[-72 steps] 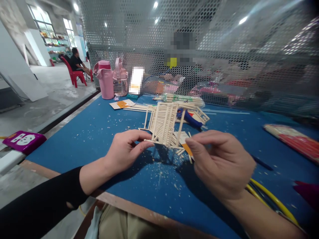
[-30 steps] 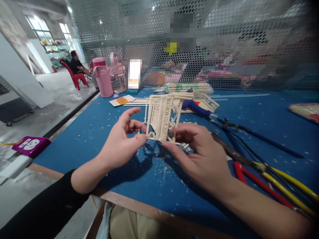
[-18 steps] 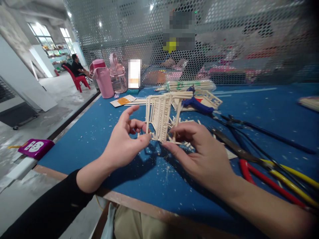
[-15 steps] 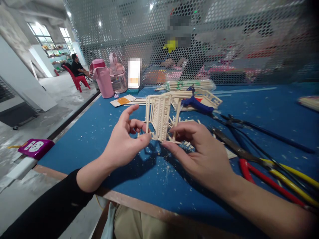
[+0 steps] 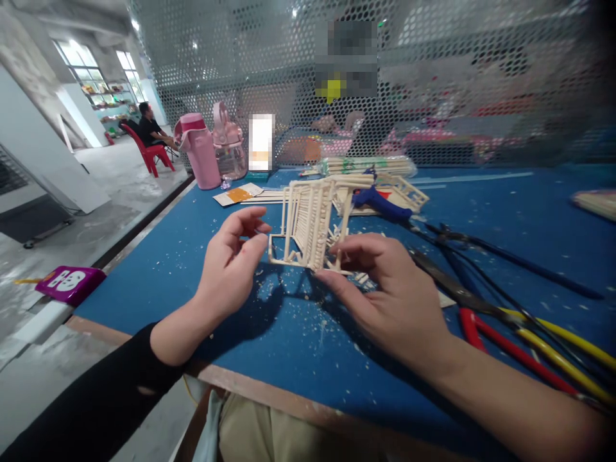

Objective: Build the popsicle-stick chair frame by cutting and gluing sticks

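Note:
A small model of pale wooden sticks (image 5: pixel 308 224) stands tilted just above the blue table mat (image 5: pixel 202 237). My right hand (image 5: pixel 385 289) pinches its lower right corner between thumb and fingers. My left hand (image 5: pixel 231 263) hovers at the model's left side, fingers loosely curled and apart, nothing in them. Its thumb tip is beside the model's bottom left corner; I cannot tell if it touches. Wood crumbs lie scattered on the mat below.
Pliers with red and yellow handles (image 5: pixel 510 333) and dark cables lie right. A blue glue gun (image 5: pixel 380 205), another stick frame (image 5: pixel 404 189) and a bag of sticks (image 5: pixel 366 167) lie behind. Two pink bottles (image 5: pixel 199 151) stand far left. A person sits behind the mesh screen (image 5: pixel 433 77). A purple power strip (image 5: pixel 70 282) lies off the table.
My left hand has let go of the model's lower left corner and drawn back a little to the left. The right hand still holds the model, which has tipped slightly leftward.

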The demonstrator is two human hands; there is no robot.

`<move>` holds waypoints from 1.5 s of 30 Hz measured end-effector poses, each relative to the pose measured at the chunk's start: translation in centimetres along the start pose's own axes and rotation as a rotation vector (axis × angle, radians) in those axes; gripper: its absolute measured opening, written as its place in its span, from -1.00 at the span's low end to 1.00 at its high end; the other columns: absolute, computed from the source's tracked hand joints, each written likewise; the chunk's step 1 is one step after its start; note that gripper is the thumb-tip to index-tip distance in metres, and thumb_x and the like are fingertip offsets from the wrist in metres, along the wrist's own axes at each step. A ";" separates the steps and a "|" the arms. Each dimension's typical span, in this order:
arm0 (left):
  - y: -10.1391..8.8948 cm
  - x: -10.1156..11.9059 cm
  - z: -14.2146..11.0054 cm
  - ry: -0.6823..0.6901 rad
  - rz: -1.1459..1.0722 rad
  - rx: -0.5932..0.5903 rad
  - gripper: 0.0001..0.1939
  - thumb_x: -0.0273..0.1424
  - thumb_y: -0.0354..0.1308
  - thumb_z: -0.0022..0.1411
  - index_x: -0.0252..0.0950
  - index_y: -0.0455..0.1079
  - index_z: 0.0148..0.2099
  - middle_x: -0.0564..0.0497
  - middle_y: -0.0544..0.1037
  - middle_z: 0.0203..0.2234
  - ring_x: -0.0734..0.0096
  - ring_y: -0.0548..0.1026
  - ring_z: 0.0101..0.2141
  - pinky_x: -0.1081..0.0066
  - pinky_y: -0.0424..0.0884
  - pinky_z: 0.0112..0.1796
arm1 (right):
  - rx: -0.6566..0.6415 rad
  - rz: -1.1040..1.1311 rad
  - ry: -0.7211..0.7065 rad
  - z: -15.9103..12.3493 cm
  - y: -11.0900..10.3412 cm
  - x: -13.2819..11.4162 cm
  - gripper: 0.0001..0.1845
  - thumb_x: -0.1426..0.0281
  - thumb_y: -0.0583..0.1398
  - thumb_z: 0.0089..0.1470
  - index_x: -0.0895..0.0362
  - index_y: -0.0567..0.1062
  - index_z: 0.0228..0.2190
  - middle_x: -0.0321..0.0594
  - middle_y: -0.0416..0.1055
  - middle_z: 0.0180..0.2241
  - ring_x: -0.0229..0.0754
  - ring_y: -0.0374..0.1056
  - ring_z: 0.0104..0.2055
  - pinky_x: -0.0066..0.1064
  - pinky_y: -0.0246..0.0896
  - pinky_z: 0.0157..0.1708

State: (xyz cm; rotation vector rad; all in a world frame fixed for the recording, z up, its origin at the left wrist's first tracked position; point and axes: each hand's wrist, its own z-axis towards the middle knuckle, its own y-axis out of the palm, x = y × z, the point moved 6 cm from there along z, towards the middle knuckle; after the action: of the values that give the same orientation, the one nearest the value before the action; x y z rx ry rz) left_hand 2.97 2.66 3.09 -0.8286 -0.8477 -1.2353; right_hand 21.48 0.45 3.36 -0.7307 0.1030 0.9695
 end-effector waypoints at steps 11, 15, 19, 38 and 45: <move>-1.2 -0.7 0.9 0.119 0.328 -0.153 -0.85 -0.45 0.24 0.04 -0.34 0.50 -0.27 -0.07 0.59 -0.31 0.54 0.41 -0.51 0.48 0.33 -0.48 | -0.005 0.209 0.187 -0.1 0.6 1.5 -0.77 0.33 0.19 0.07 0.07 0.28 -0.23 -0.28 0.34 -0.37 -0.24 0.36 -0.39 -0.33 0.32 -0.34; 0.9 -1.6 0.0 0.137 0.268 -0.414 -0.61 -0.49 0.14 0.13 -0.35 0.39 0.04 -0.16 0.57 -0.15 0.51 0.51 -0.44 0.44 0.44 -0.38 | 0.021 0.252 0.220 0.0 0.8 1.8 -0.78 0.32 0.18 0.07 0.07 0.25 -0.25 -0.30 0.29 -0.39 -0.23 0.35 -0.37 -0.32 0.31 -0.33; 1.1 -1.2 1.2 0.272 0.358 -0.263 -0.82 -0.49 0.09 0.19 -0.33 0.51 -0.22 -0.11 0.63 -0.32 0.37 0.57 -0.29 0.33 0.46 -0.22 | 0.018 0.261 0.193 0.2 1.0 1.4 -0.78 0.32 0.16 0.08 0.06 0.21 -0.26 -0.31 0.27 -0.39 -0.25 0.35 -0.38 -0.34 0.32 -0.35; -3.8 -1.3 5.0 0.454 0.781 -0.389 -0.73 -0.58 0.06 0.17 -0.21 0.53 -0.20 -0.08 0.59 -0.12 0.33 0.56 -0.14 0.23 0.46 -0.07 | -0.427 0.084 -0.012 -0.3 2.6 -0.1 -0.87 0.42 0.10 0.11 0.09 0.41 -0.45 -0.28 0.46 -0.51 -0.25 0.36 -0.49 -0.42 0.23 -0.45; -6.7 -1.2 2.8 0.359 0.785 0.040 -0.55 -0.59 -0.01 0.15 -0.34 0.28 0.11 -0.21 0.43 0.01 0.41 0.50 -0.24 0.35 0.46 -0.22 | -0.234 0.029 -0.024 0.2 1.0 -0.2 -0.82 0.38 0.18 0.07 0.09 0.41 -0.55 -0.33 0.46 -0.59 -0.28 0.35 -0.58 -0.44 0.20 -0.55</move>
State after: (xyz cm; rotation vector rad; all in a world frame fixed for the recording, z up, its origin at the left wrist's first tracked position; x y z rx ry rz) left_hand -4.08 4.72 3.73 -0.7653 -0.2023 -0.6305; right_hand 20.56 0.73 3.06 -0.9343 -0.0212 1.0284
